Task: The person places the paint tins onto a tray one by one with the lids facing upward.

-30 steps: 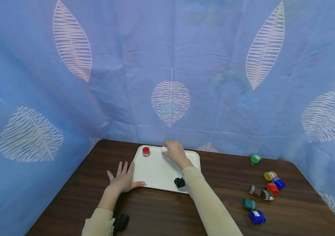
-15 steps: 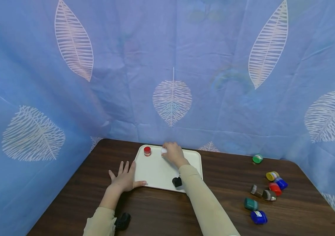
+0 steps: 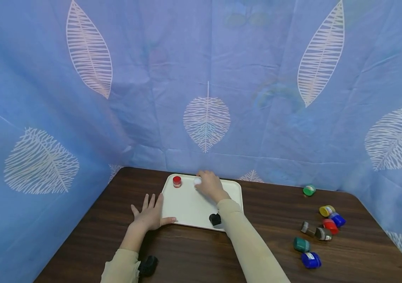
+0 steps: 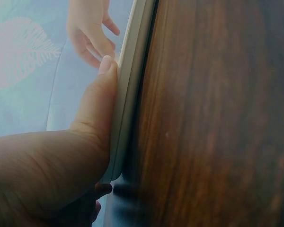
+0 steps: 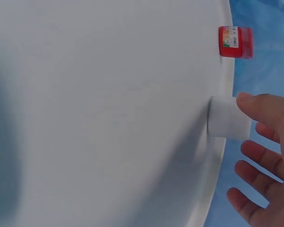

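A white jar (image 5: 227,118) stands on the white tray (image 3: 191,206) near its far rim. My right hand (image 3: 210,184) is close over this jar. In the right wrist view the thumb tip overlaps the jar's top edge, while the other right-hand fingers (image 5: 255,177) are spread just past the top. Left of it, a small red paint jar (image 3: 177,181) stands upright at the tray's far left corner. My left hand (image 3: 150,216) lies at the tray's near left corner, its fingers spread along the side and its thumb (image 4: 97,99) along the near edge.
Several paint jars lie on the right of the dark wooden table (image 3: 186,251): green (image 3: 309,190), yellow (image 3: 326,211), red (image 3: 330,226), teal (image 3: 301,244) and blue (image 3: 311,260) among them. A blue leaf-print cloth (image 3: 144,118) hangs behind the table.
The right hand has shifted very slightly to the right, and more of the white jar shows beside it. The left hand stays at the tray corner.
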The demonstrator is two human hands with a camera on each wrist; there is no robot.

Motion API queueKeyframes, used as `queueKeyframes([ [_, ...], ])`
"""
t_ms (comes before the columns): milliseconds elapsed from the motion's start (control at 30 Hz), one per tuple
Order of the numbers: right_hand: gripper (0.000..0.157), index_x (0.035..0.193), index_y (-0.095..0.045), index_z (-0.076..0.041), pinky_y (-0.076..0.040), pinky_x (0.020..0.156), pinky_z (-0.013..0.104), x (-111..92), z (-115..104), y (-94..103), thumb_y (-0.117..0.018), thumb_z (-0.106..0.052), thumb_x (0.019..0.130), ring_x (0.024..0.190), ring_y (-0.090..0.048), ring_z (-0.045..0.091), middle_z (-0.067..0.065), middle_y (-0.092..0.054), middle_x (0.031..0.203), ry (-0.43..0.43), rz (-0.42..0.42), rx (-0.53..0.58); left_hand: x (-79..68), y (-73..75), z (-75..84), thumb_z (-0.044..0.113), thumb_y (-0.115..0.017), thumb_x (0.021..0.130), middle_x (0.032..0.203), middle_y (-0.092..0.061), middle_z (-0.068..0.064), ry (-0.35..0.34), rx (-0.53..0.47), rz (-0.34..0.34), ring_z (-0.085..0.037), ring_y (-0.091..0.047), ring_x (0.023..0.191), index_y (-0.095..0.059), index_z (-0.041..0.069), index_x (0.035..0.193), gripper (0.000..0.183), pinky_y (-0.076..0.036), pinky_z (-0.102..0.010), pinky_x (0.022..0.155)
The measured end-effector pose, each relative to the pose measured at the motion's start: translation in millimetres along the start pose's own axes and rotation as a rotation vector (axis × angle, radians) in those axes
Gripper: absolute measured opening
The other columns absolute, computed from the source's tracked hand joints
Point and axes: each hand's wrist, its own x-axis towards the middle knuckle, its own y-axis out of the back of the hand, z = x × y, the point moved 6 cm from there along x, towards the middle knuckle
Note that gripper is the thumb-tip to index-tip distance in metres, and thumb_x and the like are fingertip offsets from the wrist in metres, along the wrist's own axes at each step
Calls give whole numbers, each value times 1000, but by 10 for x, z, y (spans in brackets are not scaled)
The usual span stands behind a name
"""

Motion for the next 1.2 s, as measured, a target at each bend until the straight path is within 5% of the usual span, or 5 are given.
queueKeyframes([
  [567,50,133,-58,-12,-47,99,50,-290,127,330,-72,-30,89,121,-56,33,12,-61,131,72,43,141,-23,17,15,72,-63,77,161,-15,-25,-13,-2,17,-45,-2,150,-17,9,157,112,3,-82,104],
  [1200,46,128,-62,-13,-52,91,46,-891,251,504,-74,-30,87,111,-61,30,9,-65,121,188,99,55,-20,-2,10,75,-62,75,161,-15,-26,-8,-10,3,-46,-1,150,-16,9,157,115,4,-83,102],
])
